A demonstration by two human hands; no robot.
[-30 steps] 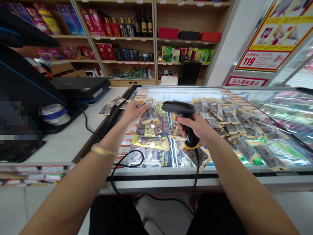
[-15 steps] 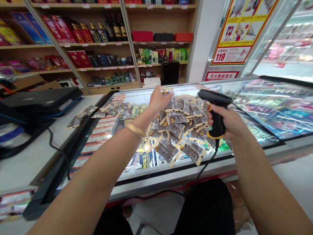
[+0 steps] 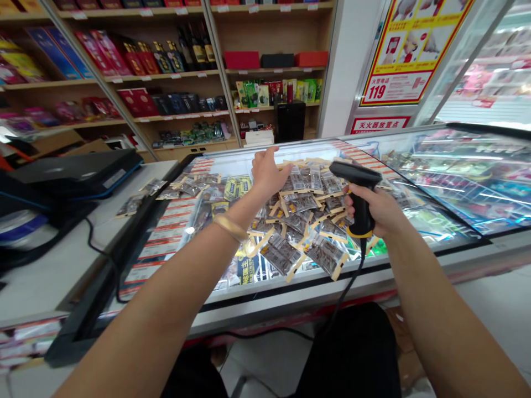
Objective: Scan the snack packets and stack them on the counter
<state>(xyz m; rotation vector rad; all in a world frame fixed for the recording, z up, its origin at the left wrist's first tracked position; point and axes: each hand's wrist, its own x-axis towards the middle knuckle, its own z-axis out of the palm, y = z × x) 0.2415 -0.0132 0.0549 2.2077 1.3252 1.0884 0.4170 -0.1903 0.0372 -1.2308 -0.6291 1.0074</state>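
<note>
The left hand's [image 3: 269,176] fingers are spread loosely, thumb apart, over the far left edge of the heaped small packets [image 3: 296,207]; from here I can't tell whether the thumb touches one. The right hand [image 3: 379,207] has its fingers wrapped round the handle of a black scanner [image 3: 362,213], its head over the heap's right part. A gold bangle [image 3: 230,226] circles the left wrist. The packets lie on a glass-topped case [image 3: 265,309], more along its left side and on the white counter [image 3: 53,287]. Stocked shelves [image 3: 265,33] stand on the far side.
</note>
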